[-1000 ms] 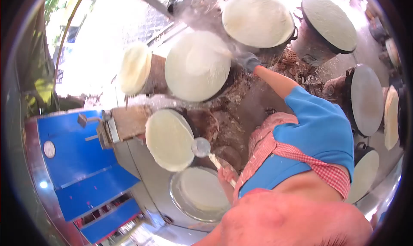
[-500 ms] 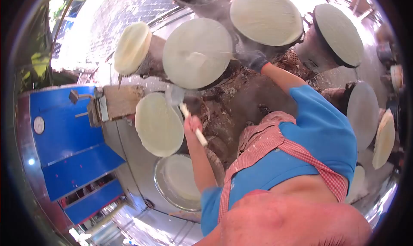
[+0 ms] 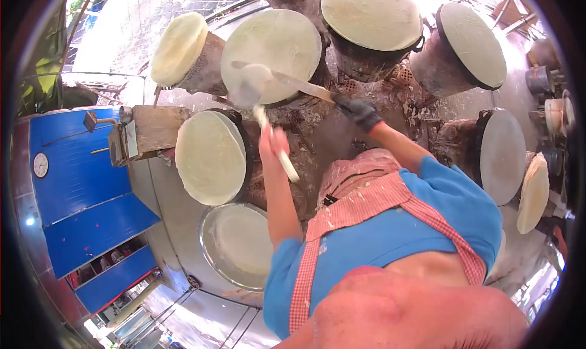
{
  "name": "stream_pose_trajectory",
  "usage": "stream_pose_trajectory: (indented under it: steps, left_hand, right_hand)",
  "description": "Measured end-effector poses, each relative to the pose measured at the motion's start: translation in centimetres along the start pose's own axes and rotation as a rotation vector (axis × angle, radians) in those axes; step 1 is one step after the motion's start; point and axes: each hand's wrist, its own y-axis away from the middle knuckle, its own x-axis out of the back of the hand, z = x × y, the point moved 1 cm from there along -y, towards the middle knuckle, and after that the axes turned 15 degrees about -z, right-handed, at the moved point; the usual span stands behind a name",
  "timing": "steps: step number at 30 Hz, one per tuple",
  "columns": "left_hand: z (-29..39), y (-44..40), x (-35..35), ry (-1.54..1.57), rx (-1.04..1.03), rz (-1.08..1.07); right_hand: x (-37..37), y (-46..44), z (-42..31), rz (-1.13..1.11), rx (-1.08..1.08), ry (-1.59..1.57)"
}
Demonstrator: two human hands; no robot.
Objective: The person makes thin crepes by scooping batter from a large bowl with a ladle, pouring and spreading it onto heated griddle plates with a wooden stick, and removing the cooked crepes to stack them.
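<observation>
My left hand (image 3: 273, 142), bare, is closed around a white-handled tool (image 3: 289, 167). Its grey head is blurred over the near edge of a steaming round griddle (image 3: 293, 37) coated with pale batter, and I cannot tell whether it is a ladle or a scraper. My right hand (image 3: 359, 113), in a dark glove, grips a long wooden-handled spatula (image 3: 308, 87) whose far end reaches across the same griddle. A whitish rounded patch sits where the two tools overlap. Left of my left hand is another round griddle with a pale sheet (image 3: 210, 158) on it.
More pale-topped drum stoves stand around me: one at the back (image 3: 369, 19), another at back right (image 3: 473, 47), and a grey-topped one (image 3: 503, 156) at right. A wide metal basin (image 3: 213, 251) with whitish liquid is at lower left. A blue cabinet (image 3: 79, 166) stands at far left.
My left hand has lifted its tool from beside the left griddle forward to the steaming griddle. My right hand still holds the spatula, now with its shaft plainly visible across that griddle.
</observation>
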Motion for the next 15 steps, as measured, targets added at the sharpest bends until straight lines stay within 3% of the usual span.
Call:
stream_pose_trajectory:
  steps: [1, 3, 5, 7, 8, 9, 10, 12, 15]
  left_hand:
    - [-1.2, 2.5, -0.2, -0.006, -0.025, 0.265]
    - [-1.3, 5.0, -1.2, 0.102, 0.11, 0.295]
    - [-0.3, 5.0, -1.4, 0.799, 0.257, 0.196]
    - [0.5, 4.4, -3.1, 0.942, 0.275, 0.102]
    - [0.4, 4.6, -3.7, 0.954, 0.284, 0.1]
    - [0.4, 4.2, -4.3, 0.957, 0.299, 0.085]
    - [0.7, 3.5, -5.2, 0.947, 0.306, 0.069]
    - [0.6, 2.5, -7.2, 0.936, 0.306, 0.121]
    - [-1.1, -1.5, -8.9, 0.929, 0.364, 0.099]
  right_hand:
    - [-0.2, -0.4, 0.4, 0.003, -0.004, -0.004]
    - [-1.6, 1.1, 1.8, 0.271, 0.309, 0.098]
    - [-2.8, 2.5, 1.5, 0.091, 0.185, 0.054]
    - [0.2, 3.1, -0.6, 0.087, 0.134, 0.005]
    - [-1.5, 2.4, 0.6, 0.114, 0.179, -0.208]
    - [-3.3, 2.0, 1.6, 0.122, 0.181, -0.209]
    - [-4.1, 1.3, 2.6, 0.168, 0.305, -0.598]
    - [-5.1, 0.5, 4.7, 0.24, 0.424, -0.976]
    - [-3.0, 1.3, 8.9, 0.212, 0.374, -1.089]
